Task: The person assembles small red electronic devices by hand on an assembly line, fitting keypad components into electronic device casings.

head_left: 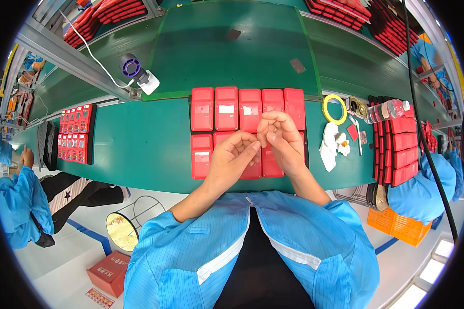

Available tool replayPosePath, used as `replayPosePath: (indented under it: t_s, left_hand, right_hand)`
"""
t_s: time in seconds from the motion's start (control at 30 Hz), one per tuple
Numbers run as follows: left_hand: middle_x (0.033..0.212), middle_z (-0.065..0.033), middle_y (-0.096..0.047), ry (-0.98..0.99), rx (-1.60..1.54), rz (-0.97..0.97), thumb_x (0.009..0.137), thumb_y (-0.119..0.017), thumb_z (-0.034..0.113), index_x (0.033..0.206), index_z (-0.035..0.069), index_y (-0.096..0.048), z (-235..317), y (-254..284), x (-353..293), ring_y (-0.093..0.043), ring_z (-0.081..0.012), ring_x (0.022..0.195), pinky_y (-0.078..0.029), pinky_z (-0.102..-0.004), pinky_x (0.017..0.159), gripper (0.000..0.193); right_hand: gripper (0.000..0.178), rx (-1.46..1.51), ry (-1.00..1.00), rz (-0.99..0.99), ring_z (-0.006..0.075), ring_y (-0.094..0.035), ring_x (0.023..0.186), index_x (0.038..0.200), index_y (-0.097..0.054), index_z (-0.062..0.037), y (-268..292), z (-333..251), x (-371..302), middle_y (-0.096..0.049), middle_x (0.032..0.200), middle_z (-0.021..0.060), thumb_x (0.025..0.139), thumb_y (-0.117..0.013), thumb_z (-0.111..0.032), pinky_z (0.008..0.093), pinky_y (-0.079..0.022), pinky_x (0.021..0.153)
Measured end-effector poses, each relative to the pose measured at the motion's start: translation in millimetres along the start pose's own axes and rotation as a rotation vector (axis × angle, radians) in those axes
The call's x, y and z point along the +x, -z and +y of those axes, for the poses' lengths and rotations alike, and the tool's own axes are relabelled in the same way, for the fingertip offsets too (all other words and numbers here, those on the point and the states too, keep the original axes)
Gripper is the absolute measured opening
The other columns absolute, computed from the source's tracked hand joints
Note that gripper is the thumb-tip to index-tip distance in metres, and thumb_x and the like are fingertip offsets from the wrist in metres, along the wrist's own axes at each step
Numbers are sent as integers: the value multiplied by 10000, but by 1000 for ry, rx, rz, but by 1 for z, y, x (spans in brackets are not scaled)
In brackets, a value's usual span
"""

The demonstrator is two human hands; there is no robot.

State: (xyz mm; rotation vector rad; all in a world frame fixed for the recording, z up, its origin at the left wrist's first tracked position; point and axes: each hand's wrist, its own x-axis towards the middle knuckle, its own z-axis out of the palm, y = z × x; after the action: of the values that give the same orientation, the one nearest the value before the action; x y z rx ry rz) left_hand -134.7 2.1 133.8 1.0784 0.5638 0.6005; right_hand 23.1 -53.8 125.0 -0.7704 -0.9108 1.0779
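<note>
Blue jacket (185,257), sleeves pushed up the forearms; worn, nearest the viewer.

Left hand (237,156): one, palm turned inward, fingers half curled, thumb tip close to the forefinger; any small object between them cannot be made out.

Right hand (283,140): one, raised slightly farther out, fingers bent, thumb drawn toward the forefinger; tips near those of the left hand. Whether its fingertips meet or grip something, cannot tell.

Red cases (249,124): two rows, five in the far row, near row partly covered by the hands; several with pale labels. Located on the bench, directly beneath and beyond the hands.

Bench (139,139): green top.

On the bench, right: crumpled white tissue (327,149); yellow tape roll (334,109), lying flat, beyond the tissue; clear bottle (388,110), on its side; stacked red cases (404,149), beside dark edging.

On the bench, left: red devices (76,134), two rows.

Beyond the bench: small fan (131,67), purple-ringed, on a white base; green belt (232,56).
</note>
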Motion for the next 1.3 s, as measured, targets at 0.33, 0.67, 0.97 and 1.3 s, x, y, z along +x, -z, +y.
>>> replayPosePath:
  t_s: [0.33,0.67,0.97,1.3]
  left_hand:
    - [817,-42,-647,43,-68,33,1010,-589,106,995,15,-633,-7,0,-3,-608,-106,731,-476,-248,651,102]
    - [824,-40,-642,23,-32,23,1011,-589,113,979,19,-631,-2,0,-10,-600,-107,739,-467,-245,656,108]
    - [838,-48,-647,29,-21,58,1006,-596,111,990,11,-626,-6,6,-11,-610,-111,754,-477,-247,668,105]
    - [837,-30,-666,13,-23,143,999,-603,99,990,19,-639,-11,19,-14,-621,-81,750,-494,-218,664,88]
  right_hand:
    - [457,337,-160,-18,103,-531,870,1377,-453,-22,8,18,0,-543,1084,59,932,-554,10,259,-474,781]
    - [405,966,-325,47,131,-460,780,1366,-467,0,5,26,3,-460,934,39,974,-538,-74,269,-449,751]
    - [359,1018,-349,117,148,-459,833,1316,-496,-9,2,22,2,-448,918,31,979,-570,-111,294,-442,777]
    - [345,712,-241,72,133,-429,791,1306,-528,-26,2,16,0,-452,907,15,969,-570,-86,276,-402,736]
